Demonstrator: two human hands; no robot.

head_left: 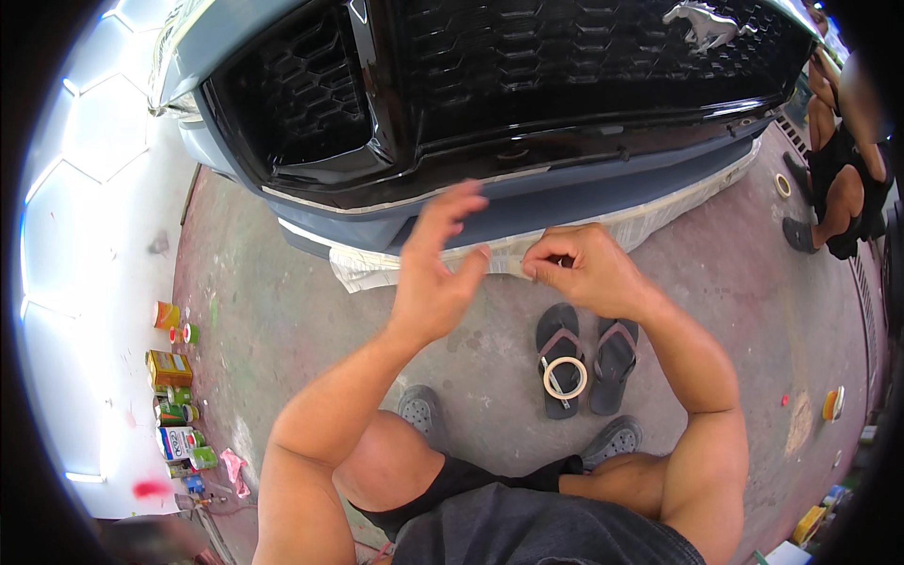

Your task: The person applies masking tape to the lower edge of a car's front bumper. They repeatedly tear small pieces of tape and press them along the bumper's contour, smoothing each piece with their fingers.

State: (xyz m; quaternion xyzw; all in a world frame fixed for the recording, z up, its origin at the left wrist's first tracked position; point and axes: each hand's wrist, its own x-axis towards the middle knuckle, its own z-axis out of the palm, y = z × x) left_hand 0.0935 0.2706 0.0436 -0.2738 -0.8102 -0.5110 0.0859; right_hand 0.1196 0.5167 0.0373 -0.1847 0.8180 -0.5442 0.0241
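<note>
I squat in front of a car's front bumper [527, 202] with a black grille. A strip of masking paper [650, 217] hangs along the lower edge of the bumper. My left hand [438, 268] is raised with its fingers spread, just in front of the paper and holding nothing. My right hand [579, 268] pinches the paper's lower edge between thumb and fingertips. A roll of masking tape [565, 377] lies on a pair of dark flip-flops [612, 363] on the floor below my hands.
Several cans and small boxes [174, 405] stand along the white wall at the left. Another person [843, 169] crouches at the right, with a tape roll [782, 185] on the floor near them. Small items lie at the lower right [829, 405].
</note>
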